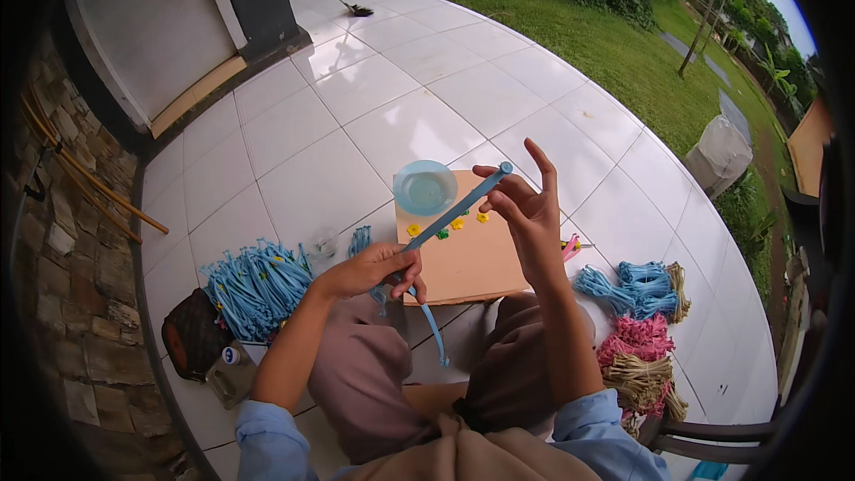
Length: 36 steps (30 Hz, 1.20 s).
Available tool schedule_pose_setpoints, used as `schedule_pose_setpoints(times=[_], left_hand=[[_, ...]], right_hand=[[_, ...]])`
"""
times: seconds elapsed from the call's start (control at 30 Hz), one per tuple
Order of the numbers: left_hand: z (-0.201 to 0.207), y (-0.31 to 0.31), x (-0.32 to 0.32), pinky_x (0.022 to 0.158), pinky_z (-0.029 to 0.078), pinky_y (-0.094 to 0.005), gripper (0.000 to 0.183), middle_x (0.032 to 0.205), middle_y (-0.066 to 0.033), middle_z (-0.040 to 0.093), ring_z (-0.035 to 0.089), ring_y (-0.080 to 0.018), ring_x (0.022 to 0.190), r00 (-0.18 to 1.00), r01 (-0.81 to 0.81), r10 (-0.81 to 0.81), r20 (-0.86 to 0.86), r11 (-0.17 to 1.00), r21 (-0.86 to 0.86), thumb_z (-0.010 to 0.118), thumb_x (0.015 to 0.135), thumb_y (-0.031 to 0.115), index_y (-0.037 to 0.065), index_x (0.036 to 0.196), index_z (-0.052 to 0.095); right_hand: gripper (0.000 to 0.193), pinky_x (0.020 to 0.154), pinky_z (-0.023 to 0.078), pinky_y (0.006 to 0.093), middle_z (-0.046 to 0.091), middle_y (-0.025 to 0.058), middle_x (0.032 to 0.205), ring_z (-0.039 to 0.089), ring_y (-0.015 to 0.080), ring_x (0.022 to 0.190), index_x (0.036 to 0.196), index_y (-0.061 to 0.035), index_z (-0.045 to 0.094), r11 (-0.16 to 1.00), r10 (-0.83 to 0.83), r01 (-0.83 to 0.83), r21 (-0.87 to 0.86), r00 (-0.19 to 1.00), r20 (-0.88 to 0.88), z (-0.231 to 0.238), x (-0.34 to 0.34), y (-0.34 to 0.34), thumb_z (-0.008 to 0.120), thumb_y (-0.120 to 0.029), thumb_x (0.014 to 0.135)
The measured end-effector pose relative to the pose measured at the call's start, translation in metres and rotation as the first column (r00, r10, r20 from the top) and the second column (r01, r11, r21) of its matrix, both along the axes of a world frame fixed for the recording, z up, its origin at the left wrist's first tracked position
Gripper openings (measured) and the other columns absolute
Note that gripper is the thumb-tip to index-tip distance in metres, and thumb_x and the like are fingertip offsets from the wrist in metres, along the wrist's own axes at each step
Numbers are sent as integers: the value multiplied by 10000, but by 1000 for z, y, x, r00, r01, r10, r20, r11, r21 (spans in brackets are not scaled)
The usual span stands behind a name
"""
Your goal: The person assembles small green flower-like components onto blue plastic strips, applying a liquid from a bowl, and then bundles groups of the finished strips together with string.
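A flat light-blue strap (459,207) is stretched on a slant between my two hands, above a tan board. My left hand (378,271) is closed round its lower part, and a loose tail hangs below the fist, ending in a small knot or knob. At the upper end, with a round blue knob, my right hand (527,209) pinches the strap, other fingers raised and spread. Beneath, on the board (472,263), lie several small yellow and green flower-shaped pieces (457,224). A translucent blue bowl (426,187) sits at the board's far left corner.
Left of my legs is a heap of blue straps (254,289), beside a dark brown bag (190,334). Bundles of blue straps (637,287), pink straps (637,338) and beige straps (637,380) lie at the right. A broom (356,10) rests on the white tiled floor (303,165).
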<state>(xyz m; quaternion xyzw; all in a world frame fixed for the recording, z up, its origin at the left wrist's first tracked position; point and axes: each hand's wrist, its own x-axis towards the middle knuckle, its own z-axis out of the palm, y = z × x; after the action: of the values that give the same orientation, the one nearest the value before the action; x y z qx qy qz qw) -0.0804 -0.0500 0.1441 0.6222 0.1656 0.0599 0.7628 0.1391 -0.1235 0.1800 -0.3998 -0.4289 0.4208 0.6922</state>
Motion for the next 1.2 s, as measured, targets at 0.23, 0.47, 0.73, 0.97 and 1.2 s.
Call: schedule_pose_setpoints(times=[0.23, 0.47, 0.73, 0.97, 1.2], left_hand=[[2, -5, 2, 566, 469, -229, 292, 629, -60, 549, 563, -113, 564, 996, -79, 77, -48, 996, -47, 427, 947, 282, 29, 818, 495], [6, -8, 14, 530, 444, -227, 219, 621, -16, 482, 485, -84, 514, 990, -140, 137, -39, 987, -83, 464, 933, 223, 7, 930, 501], [-5, -5, 8, 402, 212, -164, 296, 567, 51, 298, 255, -16, 459, 924, -354, 377, 59, 905, -236, 379, 959, 289, 73, 761, 423], [-7, 0, 10, 521, 386, -176, 266, 656, 35, 418, 406, -39, 558, 722, -692, 690, -59, 720, -44, 365, 963, 273, 57, 992, 516], [-24, 12, -2, 483, 306, -191, 229, 653, 32, 363, 348, -53, 535, 694, -715, 720, 5, 691, -108, 382, 954, 232, 25, 930, 477]], right_hand=[[666, 731, 493, 295, 639, 150, 893, 618, 179, 788, 1307, -36, 214, 986, -146, 142, 92, 988, 46, -1, -1, -2, 628, 11, 786], [640, 793, 474, 312, 648, 158, 858, 607, 166, 755, 1283, -21, 261, 931, -361, 360, 67, 933, 5, -3, 20, -1, 628, 45, 763], [543, 844, 474, 310, 582, 184, 1016, 610, 189, 823, 1267, 4, 269, 970, -240, 241, -14, 970, 25, -14, 28, 20, 576, -60, 824], [340, 728, 488, 361, 631, 156, 895, 610, 291, 835, 1094, -35, 478, 904, 419, -91, -418, 395, 818, -123, 54, 57, 600, -55, 777], [408, 798, 438, 400, 578, 119, 957, 510, 294, 939, 1083, -60, 431, 962, 265, -141, -233, 282, 922, -163, 24, 74, 635, -39, 731]])
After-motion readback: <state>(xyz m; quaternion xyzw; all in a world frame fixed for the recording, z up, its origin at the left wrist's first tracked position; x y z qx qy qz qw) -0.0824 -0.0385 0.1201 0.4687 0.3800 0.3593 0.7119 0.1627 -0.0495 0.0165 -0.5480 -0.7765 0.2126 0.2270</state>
